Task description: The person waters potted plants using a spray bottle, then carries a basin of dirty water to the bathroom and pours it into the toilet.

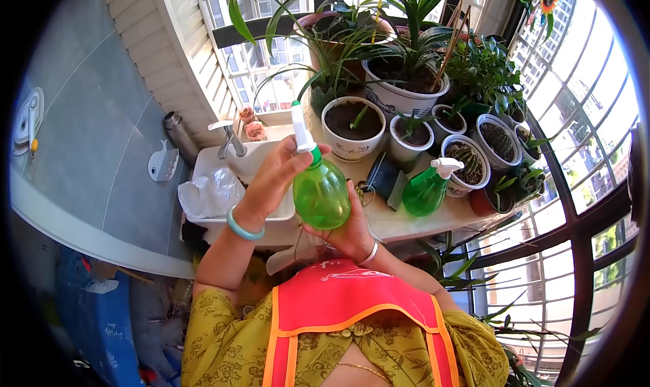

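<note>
A round green spray bottle with a white spray head is held up in front of my chest. My left hand, with a pale green bangle at the wrist, is closed around the bottle's neck just under the spray head. Cupped against the lower right side of the same bottle is my right hand, which wears a silver bracelet. A second green spray bottle with a white head stands on the counter to the right. Just behind the held bottle is a white pot of dark soil with a small green shoot.
Several potted plants crowd the counter at the back and right. A white sink with a faucet and a crumpled plastic bag lies left. A metal flask leans near the wall. Barred windows border the right.
</note>
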Available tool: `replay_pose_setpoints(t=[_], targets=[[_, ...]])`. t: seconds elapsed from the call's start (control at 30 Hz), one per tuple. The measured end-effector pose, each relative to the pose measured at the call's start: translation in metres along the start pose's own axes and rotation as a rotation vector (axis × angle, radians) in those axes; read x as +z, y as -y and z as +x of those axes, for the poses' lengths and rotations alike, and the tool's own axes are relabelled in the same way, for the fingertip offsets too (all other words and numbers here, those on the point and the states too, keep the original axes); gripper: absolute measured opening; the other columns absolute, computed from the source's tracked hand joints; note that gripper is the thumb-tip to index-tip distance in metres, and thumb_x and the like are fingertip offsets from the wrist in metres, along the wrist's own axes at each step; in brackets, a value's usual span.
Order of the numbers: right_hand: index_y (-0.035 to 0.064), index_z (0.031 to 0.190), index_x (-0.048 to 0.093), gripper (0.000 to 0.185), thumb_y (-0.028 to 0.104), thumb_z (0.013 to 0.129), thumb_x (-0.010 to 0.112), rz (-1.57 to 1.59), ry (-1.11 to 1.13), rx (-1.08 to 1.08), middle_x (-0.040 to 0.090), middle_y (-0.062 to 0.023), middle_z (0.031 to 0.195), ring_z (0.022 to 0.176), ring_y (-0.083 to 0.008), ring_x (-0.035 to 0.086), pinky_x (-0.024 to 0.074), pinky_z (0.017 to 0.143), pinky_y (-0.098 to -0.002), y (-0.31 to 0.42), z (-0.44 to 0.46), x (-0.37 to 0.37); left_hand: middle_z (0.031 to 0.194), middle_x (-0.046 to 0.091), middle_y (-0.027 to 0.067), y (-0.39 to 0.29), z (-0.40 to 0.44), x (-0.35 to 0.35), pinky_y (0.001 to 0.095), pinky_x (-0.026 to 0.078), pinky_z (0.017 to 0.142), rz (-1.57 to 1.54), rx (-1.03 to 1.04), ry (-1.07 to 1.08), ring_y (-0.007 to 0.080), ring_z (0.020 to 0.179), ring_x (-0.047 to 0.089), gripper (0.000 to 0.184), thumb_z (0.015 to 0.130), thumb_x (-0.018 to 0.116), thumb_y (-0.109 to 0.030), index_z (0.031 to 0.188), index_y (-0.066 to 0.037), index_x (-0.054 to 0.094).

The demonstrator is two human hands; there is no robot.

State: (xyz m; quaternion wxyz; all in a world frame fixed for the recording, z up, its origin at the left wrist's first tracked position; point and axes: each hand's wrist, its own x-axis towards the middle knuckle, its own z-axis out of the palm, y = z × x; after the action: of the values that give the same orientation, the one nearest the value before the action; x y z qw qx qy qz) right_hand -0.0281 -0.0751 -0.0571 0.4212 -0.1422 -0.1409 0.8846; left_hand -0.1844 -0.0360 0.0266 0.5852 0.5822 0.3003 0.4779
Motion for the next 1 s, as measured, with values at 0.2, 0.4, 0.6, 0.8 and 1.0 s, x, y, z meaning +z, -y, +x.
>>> replay_pose_setpoints(t=[0.2, 0.4, 0.6, 0.8, 1.0], targets=[[0.0124, 0.126, 0.041, 0.068, 0.064, 0.082, 0.035, 0.039, 0.009, 0.001, 0.05, -0.0109, 0.119, 0.106, -0.0284, 0.051, 0.05, 0.078, -0.0412, 0.003, 0.0, -0.004, 0.118, 0.05, 0.0204, -0.008, 0.004, 0.003, 0.0299, 0.038, 0.093, -0.14, 0.01, 0.123, 0.0212, 0.107, 0.05, 0.043, 0.092, 0.04, -0.024, 0.122, 0.006, 0.042], [0.0122, 0.126, 0.04, 0.066, 0.062, 0.083, 0.035, 0.097, 0.088, 0.01, 0.049, -0.0111, 0.12, 0.107, -0.0302, 0.051, 0.0515, 0.076, -0.0438, 0.006, -0.001, -0.005, 0.118, 0.052, 0.0147, -0.004, -0.005, 0.017, 0.0269, 0.038, 0.092, 0.221, -0.003, -0.054, 0.0168, 0.104, 0.051, 0.043, 0.093, 0.039, -0.026, 0.124, 0.003, 0.042], [0.0136, 0.128, 0.039, 0.066, 0.062, 0.083, 0.035, 0.204, 0.177, 0.118, 0.047, -0.0121, 0.123, 0.109, -0.0379, 0.048, 0.0514, 0.075, -0.0465, 0.005, -0.007, -0.004, 0.132, 0.037, 0.0168, 0.022, -0.004, 0.008, 0.0304, 0.027, 0.101, -0.093, 0.087, 0.043, 0.0203, 0.121, 0.037, 0.051, 0.093, 0.033, -0.036, 0.13, 0.0, 0.034], [0.0138, 0.13, 0.035, 0.065, 0.06, 0.085, 0.031, 0.276, 0.345, 0.213, 0.046, -0.0137, 0.123, 0.107, -0.0405, 0.048, 0.0526, 0.071, -0.0468, -0.003, -0.012, 0.002, 0.136, 0.032, 0.0183, -0.009, 0.002, 0.007, 0.0336, 0.023, 0.103, -0.138, 0.147, 0.418, 0.0247, 0.127, 0.03, 0.051, 0.09, 0.043, -0.028, 0.129, 0.003, 0.036], [0.0134, 0.13, 0.034, 0.067, 0.062, 0.084, 0.03, 0.244, 0.327, 0.192, 0.047, -0.0169, 0.121, 0.106, -0.0399, 0.049, 0.0532, 0.069, -0.046, -0.002, -0.016, 0.003, 0.116, 0.051, 0.0185, -0.004, -0.002, 0.012, 0.0362, 0.035, 0.095, -0.153, 0.148, 0.236, 0.027, 0.111, 0.049, 0.056, 0.076, 0.067, -0.024, 0.12, 0.003, 0.043]])
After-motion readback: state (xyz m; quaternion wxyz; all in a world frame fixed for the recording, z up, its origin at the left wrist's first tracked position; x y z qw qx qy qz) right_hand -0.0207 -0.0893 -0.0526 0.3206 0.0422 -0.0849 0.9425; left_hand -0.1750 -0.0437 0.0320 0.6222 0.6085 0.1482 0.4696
